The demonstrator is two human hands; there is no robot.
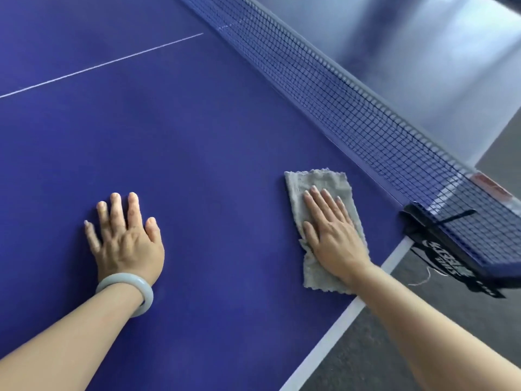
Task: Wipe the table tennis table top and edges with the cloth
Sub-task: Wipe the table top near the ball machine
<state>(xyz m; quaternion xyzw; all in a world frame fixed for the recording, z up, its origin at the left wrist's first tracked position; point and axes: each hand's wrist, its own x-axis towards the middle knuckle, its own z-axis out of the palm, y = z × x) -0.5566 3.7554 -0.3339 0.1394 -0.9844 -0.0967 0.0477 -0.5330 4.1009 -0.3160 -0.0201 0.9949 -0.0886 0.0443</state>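
right hand [334, 235]: flat, fingers straight, pressing on the cloth [318, 193].
cloth: grey, spread on the table [197, 165] under the right palm, near the net [352, 108] and the white edge line [338, 325].
left hand [125, 235]: flat on bare table, fingers spread, well apart from the cloth.
bangle [127, 289]: on left wrist.

On the blue table [211, 142] lie a grey cloth [321, 183], near the net [352, 108], and the left hand [125, 238].
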